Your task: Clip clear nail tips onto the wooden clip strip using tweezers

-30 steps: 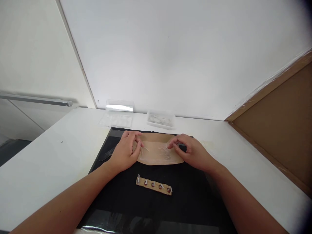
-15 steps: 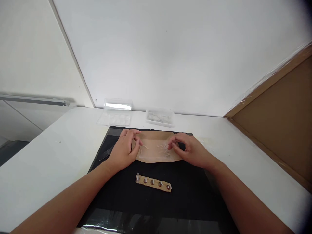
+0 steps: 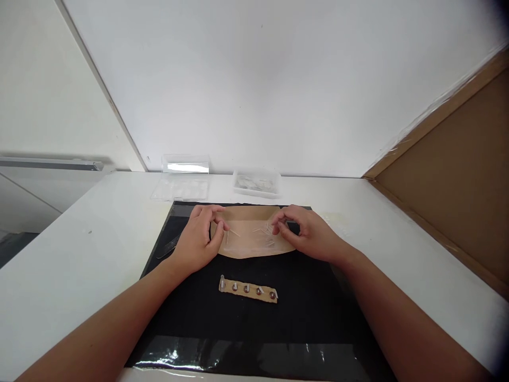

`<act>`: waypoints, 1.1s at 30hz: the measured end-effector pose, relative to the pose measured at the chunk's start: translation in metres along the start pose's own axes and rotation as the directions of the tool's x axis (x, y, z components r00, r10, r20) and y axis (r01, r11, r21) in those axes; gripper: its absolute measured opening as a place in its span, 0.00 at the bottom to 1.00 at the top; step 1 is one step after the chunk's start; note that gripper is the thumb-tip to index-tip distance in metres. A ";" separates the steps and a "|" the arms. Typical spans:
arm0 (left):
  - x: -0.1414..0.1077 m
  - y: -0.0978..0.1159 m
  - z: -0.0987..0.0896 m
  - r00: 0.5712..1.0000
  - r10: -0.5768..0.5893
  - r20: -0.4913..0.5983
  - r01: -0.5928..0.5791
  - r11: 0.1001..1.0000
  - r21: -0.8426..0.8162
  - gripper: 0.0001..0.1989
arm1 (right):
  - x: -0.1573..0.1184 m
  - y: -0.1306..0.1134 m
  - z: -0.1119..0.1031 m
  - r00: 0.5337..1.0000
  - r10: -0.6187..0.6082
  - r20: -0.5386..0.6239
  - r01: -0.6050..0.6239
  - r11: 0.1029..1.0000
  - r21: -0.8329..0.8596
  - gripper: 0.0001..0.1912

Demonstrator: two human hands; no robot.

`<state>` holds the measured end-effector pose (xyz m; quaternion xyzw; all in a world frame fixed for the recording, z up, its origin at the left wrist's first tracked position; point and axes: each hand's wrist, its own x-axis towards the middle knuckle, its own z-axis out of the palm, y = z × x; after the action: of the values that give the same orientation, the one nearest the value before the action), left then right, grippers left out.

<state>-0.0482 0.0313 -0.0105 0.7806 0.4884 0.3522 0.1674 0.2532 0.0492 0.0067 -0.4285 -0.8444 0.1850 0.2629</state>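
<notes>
A tan paper tray (image 3: pixel 242 244) lies at the back of the black mat (image 3: pixel 246 326), with thin clear pieces (image 3: pixel 264 229) scattered in it. Over its left end is my left hand (image 3: pixel 201 233), fingers curled, thumb and fingertips close together; anything between them is too small to make out. My right hand (image 3: pixel 308 231) is at the tray's right end, beside the clear pieces, its thumb and fingertips pinched on something too small to name. Nearer to me, a cardboard strip (image 3: pixel 252 291) bears several round metallic pieces with small pale tabs, and a clear upright piece at its left end.
Behind the mat stand an open clear plastic case (image 3: pixel 181 185) and a translucent box (image 3: pixel 256 184) with small items. Dark tweezers (image 3: pixel 169 246) lie left of my left hand. A brown framed panel (image 3: pixel 449 159) rises at the right.
The whole view has shifted slightly, so the table and objects sit a little higher and further left. My hands keep nearly the same places at the tray; my right fingertips have barely moved.
</notes>
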 end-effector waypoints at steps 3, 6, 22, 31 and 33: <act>0.000 0.000 0.000 1.000 -0.001 0.002 0.001 1.000 0.002 0.11 | 0.000 -0.003 0.000 1.000 -0.001 0.015 0.001 1.000 0.001 0.07; 0.000 0.000 0.000 1.000 -0.004 0.007 0.004 1.000 0.008 0.11 | 0.001 -0.009 0.001 0.999 -0.001 0.040 0.001 1.000 0.003 0.07; 0.001 0.002 -0.002 0.999 -0.032 -0.018 0.033 0.999 0.022 0.12 | -0.002 -0.008 0.004 0.998 -0.059 -0.018 0.059 0.998 -0.022 0.10; 0.001 0.000 -0.002 0.986 -0.078 -0.148 0.085 0.995 0.042 0.12 | -0.002 -0.006 0.003 0.945 -0.006 -0.327 -0.033 0.993 -0.114 0.07; 0.001 -0.001 -0.001 0.984 -0.077 -0.164 0.085 0.995 0.044 0.11 | -0.002 -0.005 0.003 0.947 0.007 -0.320 -0.041 0.994 -0.099 0.07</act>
<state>-0.0491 0.0323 -0.0098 0.7331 0.5405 0.3947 0.1213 0.2495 0.0441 0.0065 -0.4760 -0.7940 0.0719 0.3712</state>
